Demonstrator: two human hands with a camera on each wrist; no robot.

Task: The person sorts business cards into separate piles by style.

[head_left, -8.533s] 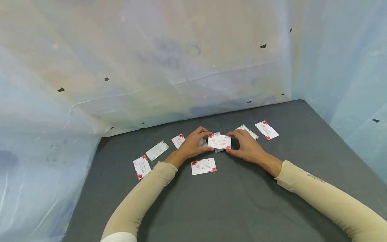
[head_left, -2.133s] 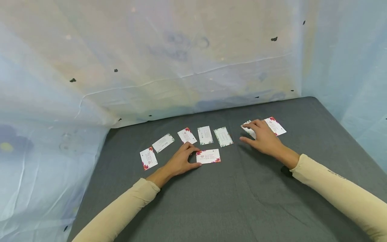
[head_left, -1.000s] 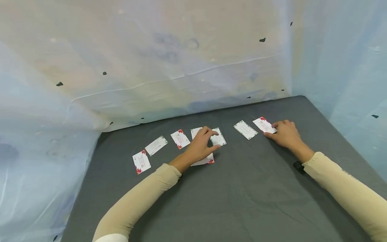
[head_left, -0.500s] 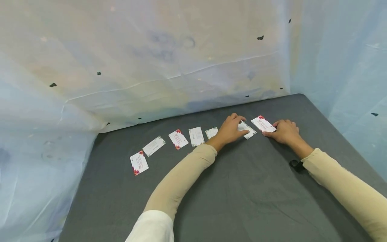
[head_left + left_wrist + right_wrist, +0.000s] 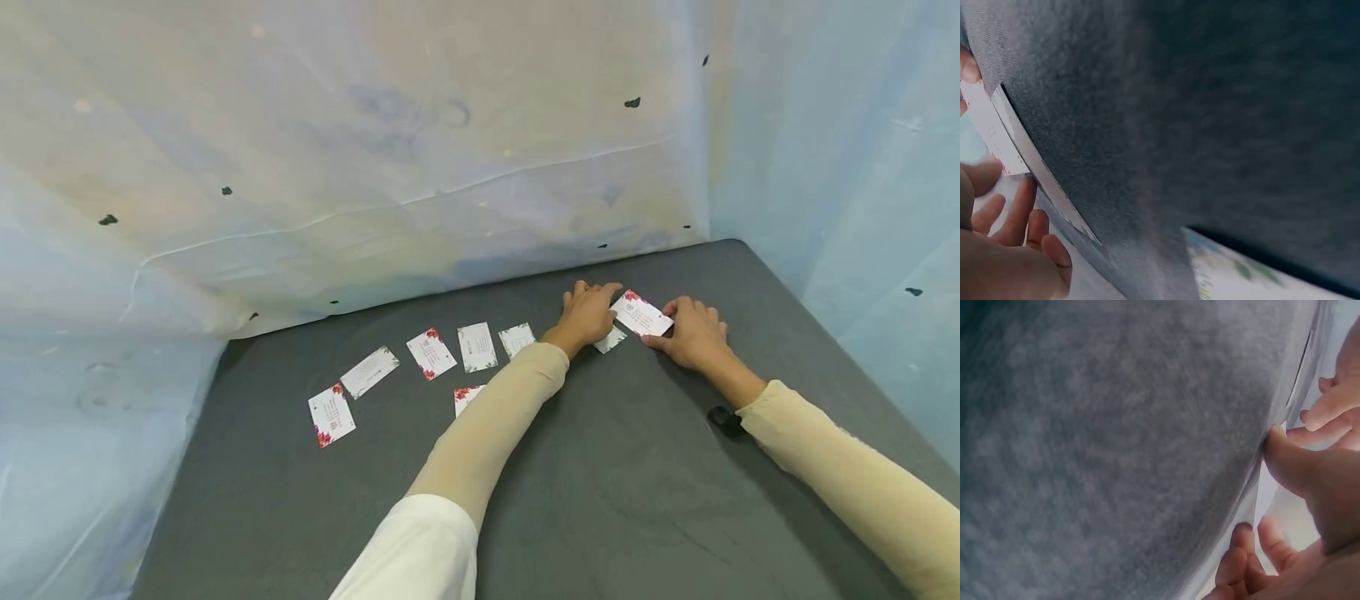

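A white card with red flowers (image 5: 641, 315) is held between both hands at the far right of the dark grey table (image 5: 600, 483). My left hand (image 5: 588, 310) reaches across and grips its left end. My right hand (image 5: 692, 332) pinches its right end. A green-edged card (image 5: 611, 339) lies partly under the held card and the left hand. In the left wrist view the fingers (image 5: 1016, 215) curl by the card's edge (image 5: 991, 134). The right wrist view shows the thumb (image 5: 1291, 465) on the card's rim.
Several more cards lie in a row to the left: green-edged (image 5: 516, 339), (image 5: 477, 347), (image 5: 368, 372) and red-flowered (image 5: 431, 353), (image 5: 331, 414). Another red-flowered card (image 5: 465, 395) peeks from under my left forearm. Pale plastic sheeting (image 5: 375, 167) walls the table behind and at the sides.
My left hand has gone right, from the middle cards across the green-edged card to the red-flowered card. That card has shifted left over the green-edged one, with my right hand still on it.
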